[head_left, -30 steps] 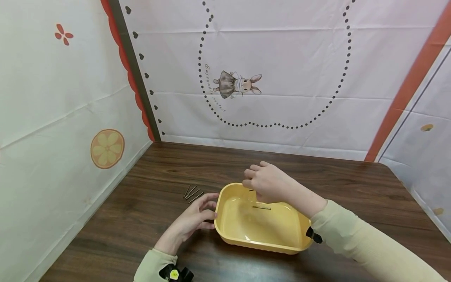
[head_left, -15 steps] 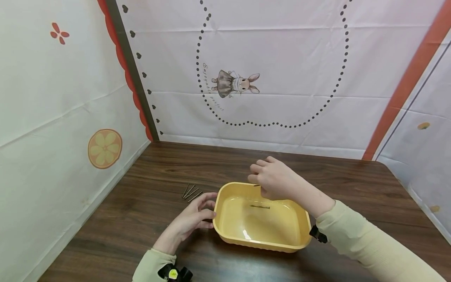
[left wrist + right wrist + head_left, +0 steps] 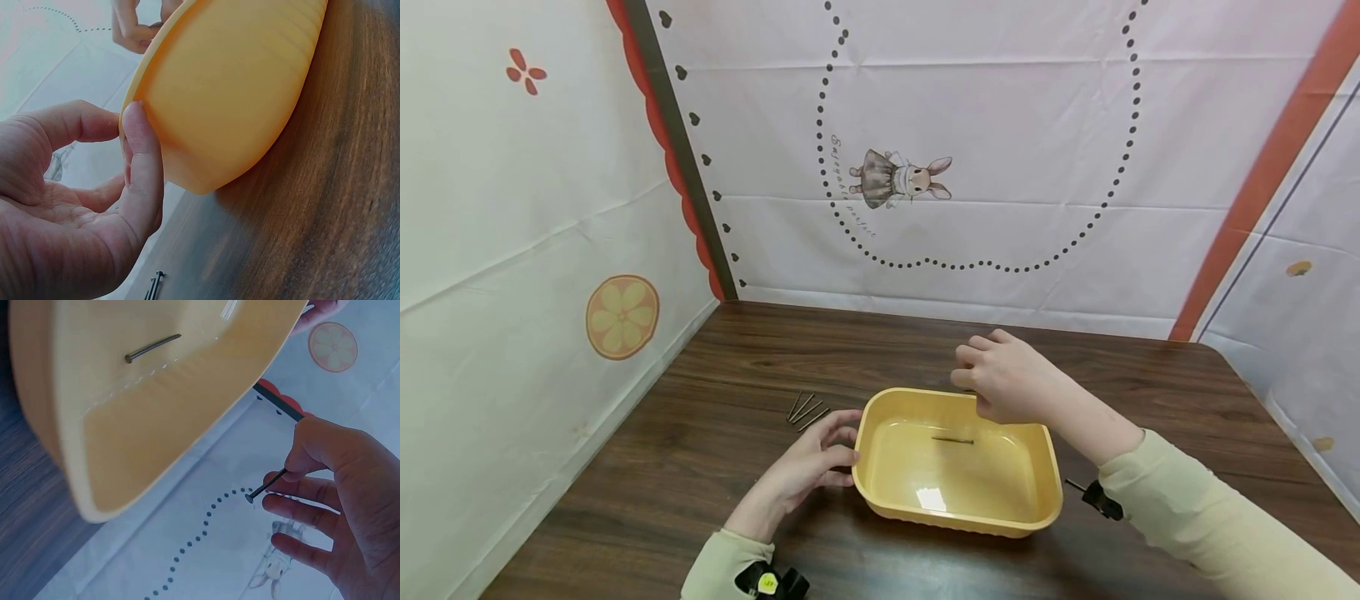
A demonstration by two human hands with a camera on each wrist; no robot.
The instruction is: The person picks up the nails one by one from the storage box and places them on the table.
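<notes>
A yellow plastic tray (image 3: 955, 500) with rounded corners stands on the table, one nail (image 3: 952, 440) lying on its floor. My left hand (image 3: 812, 454) holds the tray's left end, thumb and fingers pinching the rim (image 3: 134, 87). Above the tray's far right rim is my right hand (image 3: 1007, 379). In the right wrist view it pinches a second nail (image 3: 265, 485) between thumb and index finger, head pointing outward; the other fingers are loosely bent. From the head view this held nail is almost hidden behind the hand.
Several loose nails (image 3: 805, 410) lie on the dark wood table (image 3: 647, 483) just beyond my left hand. A thin nail-like piece (image 3: 1075, 484) shows right of the tray, partly behind the wrist camera. White printed cloth (image 3: 1000, 167) hangs behind the table.
My right hand has moved to the right along the tray's far rim, still pinching the nail. The left hand keeps its hold on the tray.
</notes>
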